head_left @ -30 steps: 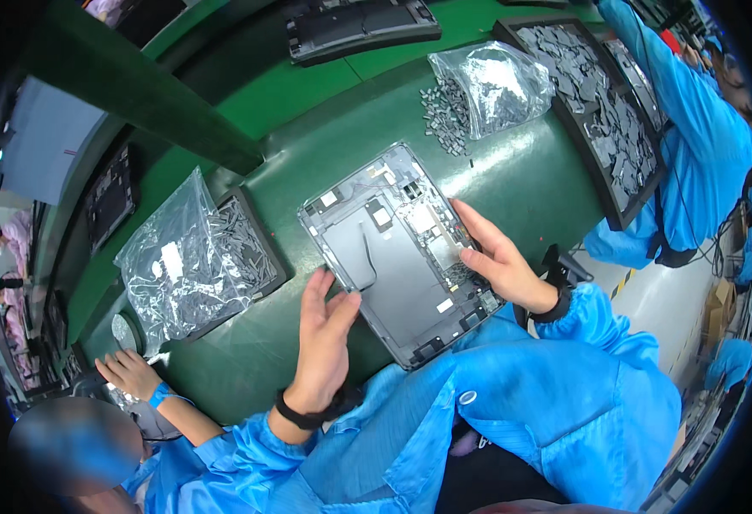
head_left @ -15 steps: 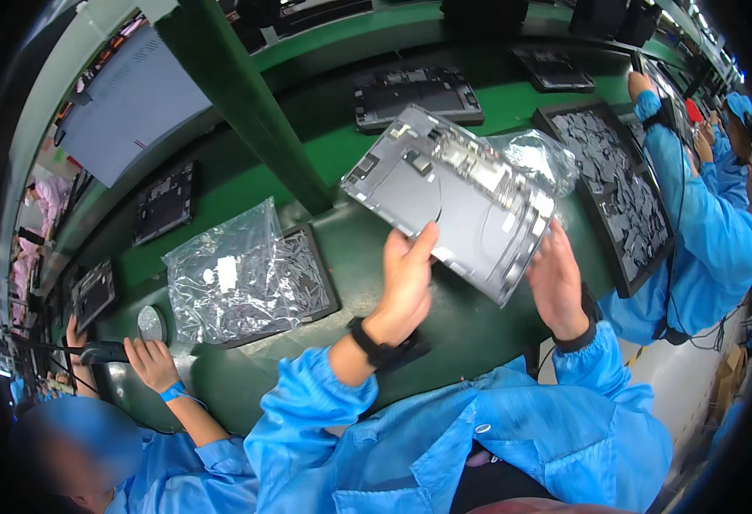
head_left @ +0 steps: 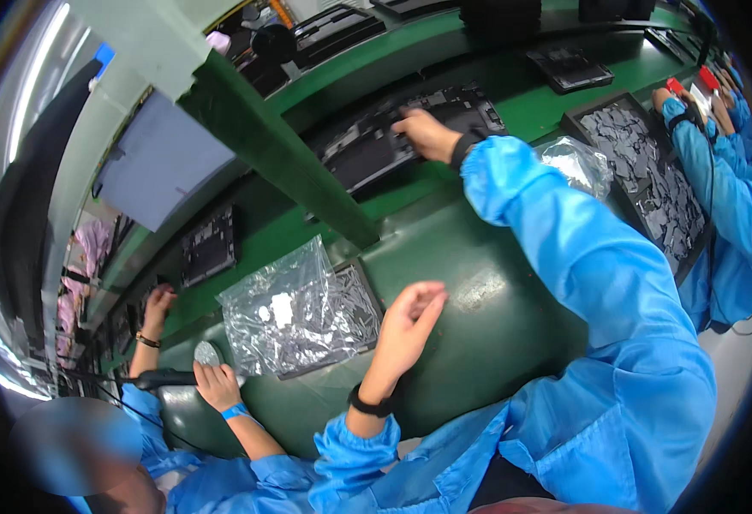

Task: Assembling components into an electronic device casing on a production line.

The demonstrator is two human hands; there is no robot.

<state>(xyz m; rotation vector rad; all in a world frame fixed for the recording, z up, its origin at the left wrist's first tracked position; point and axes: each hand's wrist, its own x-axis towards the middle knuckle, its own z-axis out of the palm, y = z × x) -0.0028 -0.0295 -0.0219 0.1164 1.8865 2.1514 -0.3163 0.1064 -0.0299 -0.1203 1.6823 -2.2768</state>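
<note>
My right hand (head_left: 432, 137) reaches across to the far green ledge. Its bent fingers are at the right end of a dark laptop casing (head_left: 363, 146) with bare internal parts, and seem to grip it; the fingertips are slightly blurred. Behind that casing lies a second black laptop casing (head_left: 470, 107), partly covered by my hand and the first one. My left hand (head_left: 410, 330) hovers over the near green tabletop, empty, with loosely bent fingers and the thumb apart. Beside it, a clear plastic bag (head_left: 282, 300) covers much of a tray (head_left: 355, 295) of small grey parts.
A green post (head_left: 282, 154) rises between the ledge and the tabletop. On the right, a black tray (head_left: 635, 206) of dark pieces stands by another clear bag (head_left: 577, 163). More casings lie along the ledge. At the left, a co-worker's hand (head_left: 217, 385) holds a black tool (head_left: 170, 377).
The laptop casing has gone from both hands over the near table to the far ledge. My right arm has stretched forward; my left hand has let go. The view has shifted.
</note>
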